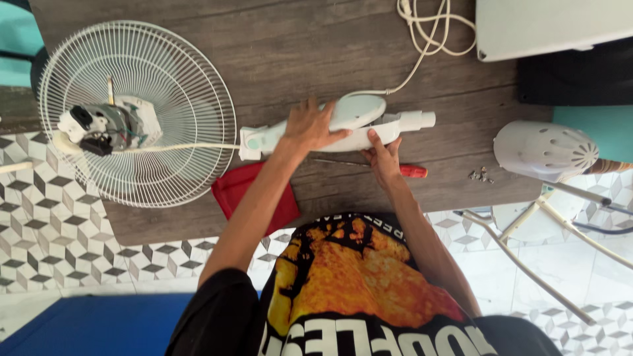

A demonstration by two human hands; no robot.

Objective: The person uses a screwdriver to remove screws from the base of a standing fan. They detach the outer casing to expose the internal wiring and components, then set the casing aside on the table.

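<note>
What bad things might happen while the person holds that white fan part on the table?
The small screws lie loose near the table's edge, so a bump could knock them onto the tiled floor. The screwdriver sits right beside the right hand and might roll off. The left hand presses the white fan neck, whose cord trails across the table; a tug on it might drag the piece.

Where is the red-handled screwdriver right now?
In the head view, the red-handled screwdriver lies on the wooden table, just below the white fan neck housing, under the right hand.
</note>
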